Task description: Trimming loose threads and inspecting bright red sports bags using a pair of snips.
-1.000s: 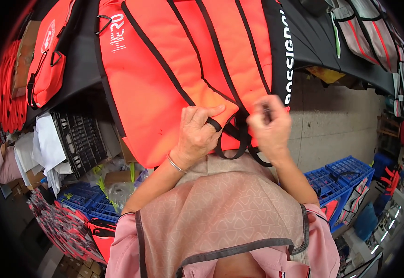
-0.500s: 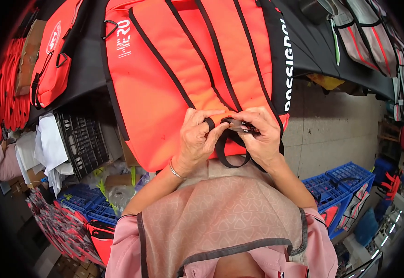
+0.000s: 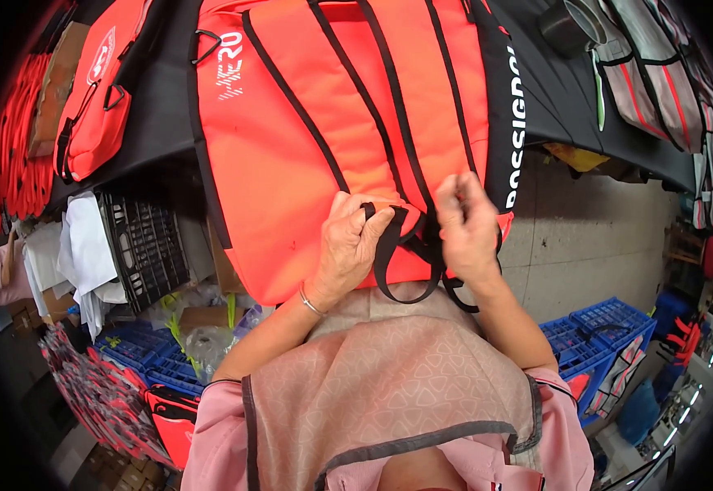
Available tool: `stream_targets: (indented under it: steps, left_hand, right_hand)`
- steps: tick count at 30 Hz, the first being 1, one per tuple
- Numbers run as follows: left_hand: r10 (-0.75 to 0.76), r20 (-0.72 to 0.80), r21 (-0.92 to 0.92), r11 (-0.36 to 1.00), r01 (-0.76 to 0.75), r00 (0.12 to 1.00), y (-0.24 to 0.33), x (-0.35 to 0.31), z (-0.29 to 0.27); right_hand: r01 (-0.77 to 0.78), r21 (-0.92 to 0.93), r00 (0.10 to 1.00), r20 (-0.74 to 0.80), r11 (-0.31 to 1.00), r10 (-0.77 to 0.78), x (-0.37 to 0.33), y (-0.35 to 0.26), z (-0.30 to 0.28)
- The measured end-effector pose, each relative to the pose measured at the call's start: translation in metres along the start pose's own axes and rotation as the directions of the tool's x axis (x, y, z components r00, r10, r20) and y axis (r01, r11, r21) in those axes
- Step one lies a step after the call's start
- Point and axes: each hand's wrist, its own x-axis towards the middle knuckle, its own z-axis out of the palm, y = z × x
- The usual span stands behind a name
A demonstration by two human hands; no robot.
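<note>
Left hand (image 3: 348, 239) is pinching black webbing (image 3: 382, 260) over the near end of the red backpack (image 3: 283, 168); its loop is bowing toward the right hand (image 3: 466, 229), whose blurred grip I cannot tell.

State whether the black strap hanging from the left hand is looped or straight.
Looped: the black strap dips below the left hand, then bends back up.

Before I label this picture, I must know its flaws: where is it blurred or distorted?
Head view: the right hand is smeared by motion blur; the left hand and orange-red backpack look fairly sharp; the black-covered table has a bowed edge from fisheye distortion.
</note>
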Motion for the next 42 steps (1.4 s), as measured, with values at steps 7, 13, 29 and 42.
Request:
stream_targets:
  steps: [7, 13, 29, 42]
  left_hand:
    - [0.172, 0.083, 0.067, 0.982, -0.178, 0.982, 0.005, -0.003, -0.003]
    - [0.320, 0.071, 0.225, 0.917, -0.328, 0.945, 0.000, -0.005, 0.008]
    - [0.533, 0.174, 0.455, 0.702, -0.547, 0.828, -0.010, -0.008, 0.011]
    - [0.564, 0.106, 0.409, 0.726, -0.553, 0.819, -0.023, -0.011, 0.018]
  right_hand:
    - [-0.069, -0.200, 0.996, 0.037, 0.977, 0.078, -0.020, -0.014, -0.037]
    - [-0.283, -0.013, 0.959, 0.028, 0.959, 0.283, -0.042, -0.015, -0.035]
    - [-0.032, -0.256, 0.999, 0.024, 0.966, 0.040, -0.041, 0.002, -0.008]
    - [0.281, -0.541, 0.958, 0.113, 0.792, -0.263, -0.029, 0.019, 0.001]
